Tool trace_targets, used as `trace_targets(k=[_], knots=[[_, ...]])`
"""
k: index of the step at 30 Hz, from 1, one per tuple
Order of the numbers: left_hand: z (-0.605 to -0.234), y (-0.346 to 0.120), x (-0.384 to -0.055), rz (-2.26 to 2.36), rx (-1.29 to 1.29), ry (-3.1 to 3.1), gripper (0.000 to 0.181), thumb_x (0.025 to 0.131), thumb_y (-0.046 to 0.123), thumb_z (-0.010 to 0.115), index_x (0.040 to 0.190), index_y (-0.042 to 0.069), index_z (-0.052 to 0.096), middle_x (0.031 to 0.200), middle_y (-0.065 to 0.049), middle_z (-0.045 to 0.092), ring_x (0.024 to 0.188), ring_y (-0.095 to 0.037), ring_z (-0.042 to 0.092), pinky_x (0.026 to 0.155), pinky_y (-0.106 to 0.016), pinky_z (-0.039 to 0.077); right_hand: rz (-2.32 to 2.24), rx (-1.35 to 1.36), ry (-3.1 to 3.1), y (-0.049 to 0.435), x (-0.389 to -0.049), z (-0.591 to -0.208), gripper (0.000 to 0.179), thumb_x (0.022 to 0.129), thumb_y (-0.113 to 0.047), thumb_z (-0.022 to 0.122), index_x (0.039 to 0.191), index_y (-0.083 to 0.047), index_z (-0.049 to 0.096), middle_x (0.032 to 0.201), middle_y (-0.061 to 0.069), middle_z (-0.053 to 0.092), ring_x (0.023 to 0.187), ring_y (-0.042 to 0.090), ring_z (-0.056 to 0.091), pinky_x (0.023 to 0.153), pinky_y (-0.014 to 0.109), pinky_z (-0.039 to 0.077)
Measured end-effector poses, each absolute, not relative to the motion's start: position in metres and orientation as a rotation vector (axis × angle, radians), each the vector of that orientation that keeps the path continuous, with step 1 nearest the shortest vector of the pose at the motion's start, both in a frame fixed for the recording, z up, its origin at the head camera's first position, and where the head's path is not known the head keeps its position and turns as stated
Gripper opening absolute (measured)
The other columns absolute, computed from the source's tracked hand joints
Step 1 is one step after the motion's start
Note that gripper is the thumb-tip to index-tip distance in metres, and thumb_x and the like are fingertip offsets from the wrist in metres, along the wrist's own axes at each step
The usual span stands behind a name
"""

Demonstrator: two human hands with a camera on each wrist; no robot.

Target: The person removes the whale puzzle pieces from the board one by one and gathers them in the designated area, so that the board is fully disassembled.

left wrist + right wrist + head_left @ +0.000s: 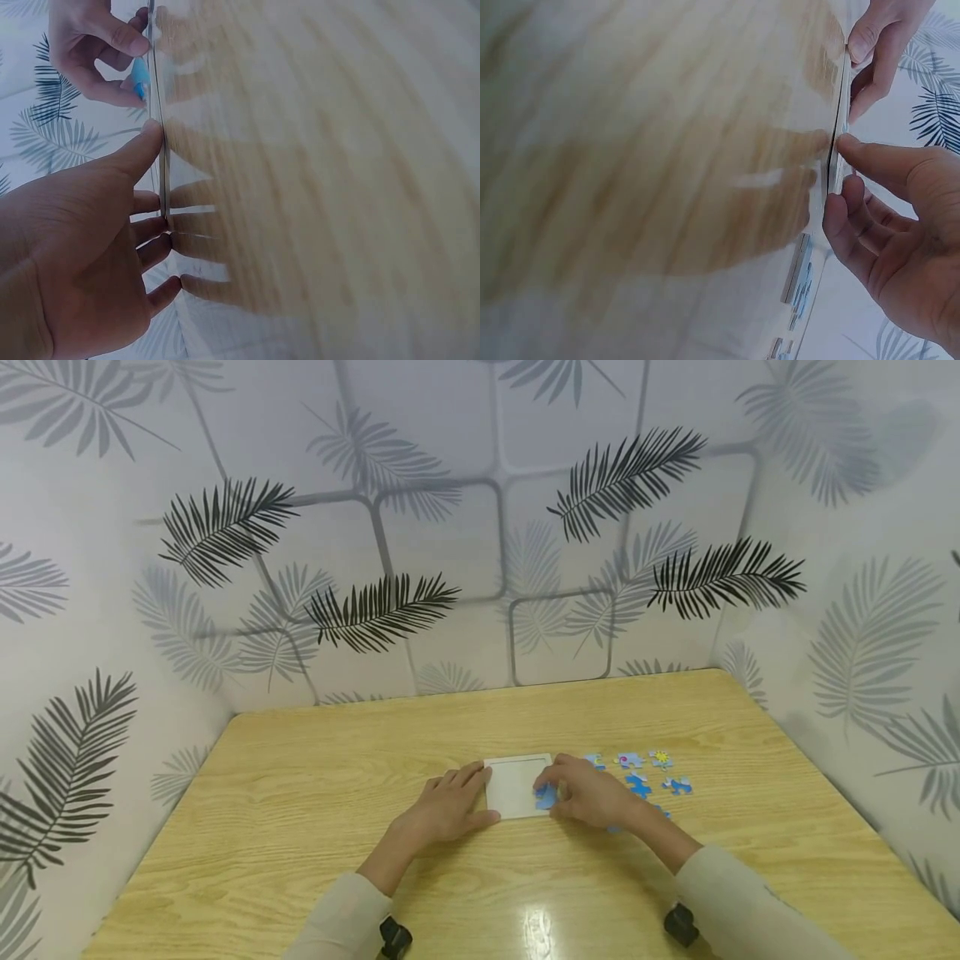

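Note:
A shallow white puzzle tray lies on the table, its inside mostly bare. My left hand rests at its left side, fingers outstretched along that edge and thumb on the near edge. In the left wrist view, the fingertips of my left hand come down at the tray's rim. My right hand is at the tray's right side and pinches a blue jigsaw piece over the near right corner. Part of that piece is hidden by the fingers. The right wrist view has my right hand with its thumb against the tray edge.
Several loose jigsaw pieces lie right of the tray, among them one with a yellow sun, one with a pink swirl and a blue one. My right hand and forearm partly cover others. A leaf-patterned wall stands behind the wooden table.

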State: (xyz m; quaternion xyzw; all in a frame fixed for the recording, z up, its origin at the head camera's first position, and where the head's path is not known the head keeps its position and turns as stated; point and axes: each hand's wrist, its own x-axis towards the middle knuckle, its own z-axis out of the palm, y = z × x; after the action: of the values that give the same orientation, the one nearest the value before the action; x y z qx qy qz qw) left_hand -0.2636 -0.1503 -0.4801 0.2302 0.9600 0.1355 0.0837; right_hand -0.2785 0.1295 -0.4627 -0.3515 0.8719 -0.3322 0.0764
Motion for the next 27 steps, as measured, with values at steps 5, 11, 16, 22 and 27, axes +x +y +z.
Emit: trace_targets(k=[5, 11, 16, 22, 27], knots=[[-0.481, -0.150, -0.263, 0.410, 0.689, 2.862, 0.077, 0.105, 0.054, 0.054, 0.164, 0.011, 0.030, 0.171, -0.011, 0.025, 0.153, -0.038, 0.031, 0.119, -0.062, 0.029, -1.091, -1.055, 2.609, 0.140, -0.280, -0.456, 0.035, 0.088, -0.001, 0.080, 0.122, -0.004, 0.072, 0.108, 0.010, 0.061, 0.067, 0.012, 0.049, 0.062, 0.025, 0.050], [-0.479, -0.150, -0.263, 0.426, 0.688, 2.855, 0.078, 0.105, 0.054, 0.055, 0.165, 0.011, 0.029, 0.171, -0.011, 0.024, 0.154, -0.039, 0.029, 0.119, -0.062, 0.028, -1.134, -1.088, 2.673, 0.165, -0.282, -0.444, 0.037, 0.088, -0.001, 0.080, 0.123, -0.009, 0.072, 0.110, 0.006, 0.064, 0.065, 0.013, 0.048, 0.061, 0.027, 0.049], [-0.478, -0.150, -0.263, 0.433, 0.691, 2.857, 0.078, 0.105, 0.053, 0.055, 0.164, 0.010, 0.029, 0.171, -0.012, 0.024, 0.154, -0.039, 0.029, 0.119, -0.062, 0.027, -1.122, -1.056, 2.748, 0.190, -0.282, -0.436, 0.037, 0.087, 0.000, 0.082, 0.121, -0.011, 0.074, 0.112, 0.003, 0.068, 0.062, 0.010, 0.048, 0.060, 0.026, 0.048], [-0.478, -0.150, -0.263, 0.434, 0.690, 2.857, 0.078, 0.105, 0.053, 0.055, 0.164, 0.010, 0.029, 0.171, -0.012, 0.024, 0.154, -0.038, 0.030, 0.119, -0.062, 0.028, -1.080, -0.957, 2.789, 0.220, -0.277, -0.434, 0.030, 0.089, -0.001, 0.080, 0.117, -0.013, 0.075, 0.115, 0.004, 0.069, 0.052, 0.006, 0.044, 0.051, 0.025, 0.045], [-0.472, -0.149, -0.259, 0.429, 0.677, 2.843, 0.078, 0.105, 0.051, 0.056, 0.164, 0.008, 0.028, 0.171, -0.013, 0.023, 0.154, -0.039, 0.028, 0.120, -0.062, 0.026, -1.063, -0.922, 2.813, 0.242, -0.271, -0.437, 0.028, 0.088, -0.002, 0.081, 0.112, -0.015, 0.077, 0.115, 0.006, 0.071, 0.050, 0.005, 0.045, 0.049, 0.026, 0.045]])
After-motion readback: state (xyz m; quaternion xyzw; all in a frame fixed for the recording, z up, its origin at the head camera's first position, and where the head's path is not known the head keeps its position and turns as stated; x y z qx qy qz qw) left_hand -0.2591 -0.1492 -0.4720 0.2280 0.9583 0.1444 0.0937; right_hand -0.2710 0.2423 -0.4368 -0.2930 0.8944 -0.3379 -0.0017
